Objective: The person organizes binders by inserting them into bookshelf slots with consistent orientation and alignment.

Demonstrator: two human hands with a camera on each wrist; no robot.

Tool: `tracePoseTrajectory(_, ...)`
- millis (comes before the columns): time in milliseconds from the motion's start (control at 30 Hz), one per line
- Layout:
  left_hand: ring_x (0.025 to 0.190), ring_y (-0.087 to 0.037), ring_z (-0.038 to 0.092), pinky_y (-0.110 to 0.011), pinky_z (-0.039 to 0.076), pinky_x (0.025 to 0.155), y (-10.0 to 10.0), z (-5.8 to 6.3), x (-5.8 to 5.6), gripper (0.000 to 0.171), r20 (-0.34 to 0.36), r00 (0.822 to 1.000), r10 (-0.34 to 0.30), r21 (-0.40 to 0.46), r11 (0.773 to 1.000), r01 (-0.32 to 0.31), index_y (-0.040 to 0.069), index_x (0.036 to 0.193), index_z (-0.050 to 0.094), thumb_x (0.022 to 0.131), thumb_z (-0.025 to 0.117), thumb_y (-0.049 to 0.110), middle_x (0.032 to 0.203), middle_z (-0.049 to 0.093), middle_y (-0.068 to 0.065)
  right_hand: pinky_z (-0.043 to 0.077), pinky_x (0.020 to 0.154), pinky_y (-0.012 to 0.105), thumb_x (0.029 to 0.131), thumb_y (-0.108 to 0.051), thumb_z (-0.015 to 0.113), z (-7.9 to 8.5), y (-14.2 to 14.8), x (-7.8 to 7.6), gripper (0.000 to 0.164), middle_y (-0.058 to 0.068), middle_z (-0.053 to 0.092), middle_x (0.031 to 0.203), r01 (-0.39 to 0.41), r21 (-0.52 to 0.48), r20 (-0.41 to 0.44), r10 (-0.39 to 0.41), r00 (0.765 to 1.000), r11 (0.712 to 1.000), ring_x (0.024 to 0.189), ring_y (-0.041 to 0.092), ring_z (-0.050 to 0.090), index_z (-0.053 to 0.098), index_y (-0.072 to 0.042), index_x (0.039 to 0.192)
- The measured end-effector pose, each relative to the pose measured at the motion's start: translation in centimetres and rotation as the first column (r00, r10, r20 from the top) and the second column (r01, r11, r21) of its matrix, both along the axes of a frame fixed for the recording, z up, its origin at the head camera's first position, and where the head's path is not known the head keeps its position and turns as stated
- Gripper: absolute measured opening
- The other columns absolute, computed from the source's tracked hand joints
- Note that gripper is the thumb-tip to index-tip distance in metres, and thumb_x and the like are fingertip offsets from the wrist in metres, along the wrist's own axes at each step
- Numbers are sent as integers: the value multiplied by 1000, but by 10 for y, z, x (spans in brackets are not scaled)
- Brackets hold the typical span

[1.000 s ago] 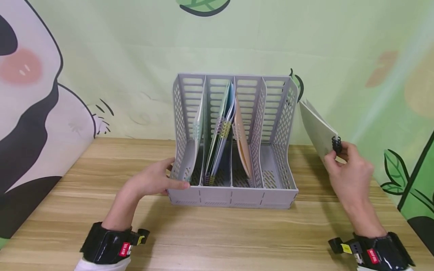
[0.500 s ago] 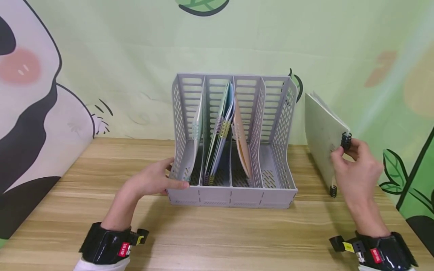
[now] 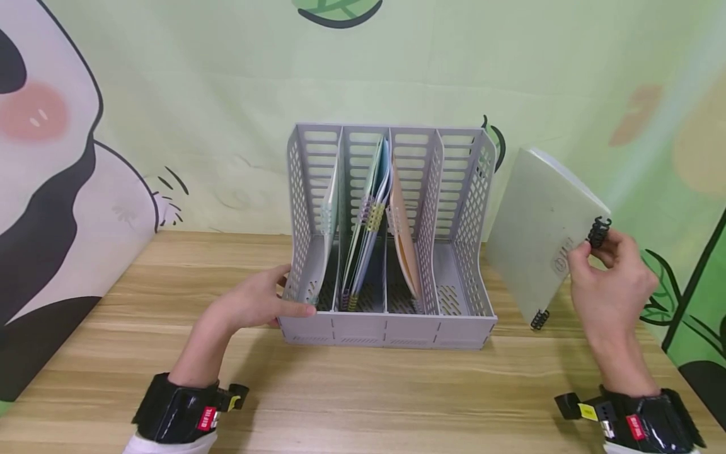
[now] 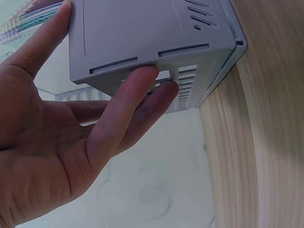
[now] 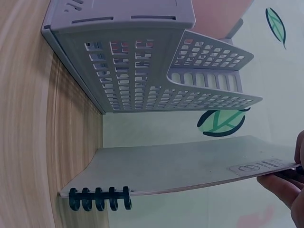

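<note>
A grey four-slot file rack (image 3: 391, 331) stands upright on the table. My left hand (image 3: 249, 299) grips its near left corner, thumb over the front edge and fingers against the left side, as the left wrist view also shows. Beyond the rack's right side, a pale-covered loose-leaf notebook (image 3: 544, 233) stands on edge, tilted. My right hand (image 3: 615, 290) pinches it at the upper black ring clip (image 3: 599, 232). A second black clip (image 5: 99, 198) sits low on the same spine, near the tabletop.
Inside the rack, a whitish notebook (image 3: 330, 227) leans in the left slot, green and blue notebooks (image 3: 371, 221) in the second, an orange one (image 3: 404, 246) in the third. The rightmost slot shows its perforated floor. A printed cloth backdrop (image 3: 227, 126) hangs behind the wooden table (image 3: 368, 397).
My right hand has moved right with the notebook, which has turned so its cover faces me more and its lower clip shows. The left hand and the rack have stayed put.
</note>
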State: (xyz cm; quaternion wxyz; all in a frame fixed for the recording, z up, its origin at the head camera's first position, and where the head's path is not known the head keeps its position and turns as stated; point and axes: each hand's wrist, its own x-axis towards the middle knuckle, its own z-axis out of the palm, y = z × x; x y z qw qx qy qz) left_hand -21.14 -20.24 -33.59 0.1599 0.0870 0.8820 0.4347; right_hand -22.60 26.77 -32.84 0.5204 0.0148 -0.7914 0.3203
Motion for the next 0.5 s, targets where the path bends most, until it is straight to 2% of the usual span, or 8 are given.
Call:
tracePoseTrajectory(233, 95, -29, 62, -38, 56, 67, 0, 0, 0, 84, 2, 1000, -3, -7, 1000, 3, 1, 144, 37, 81, 82, 32, 118, 53, -22, 41, 74, 0, 89, -5, 57, 2, 1, 1, 25, 20, 68, 99, 4, 1, 18, -4, 1000, 1000, 84, -30, 46, 64, 11, 107)
tracePoseTrajectory(500, 95, -29, 62, -38, 56, 67, 2, 2, 2, 82, 2, 1000, -9, 1, 1000, 9, -1, 144, 37, 82, 82, 31, 118, 52, -22, 39, 67, -2, 90, -7, 60, 2, 3, 2, 26, 20, 67, 101, -16, 15, 40, 16, 999, 1000, 86, -31, 46, 63, 11, 109)
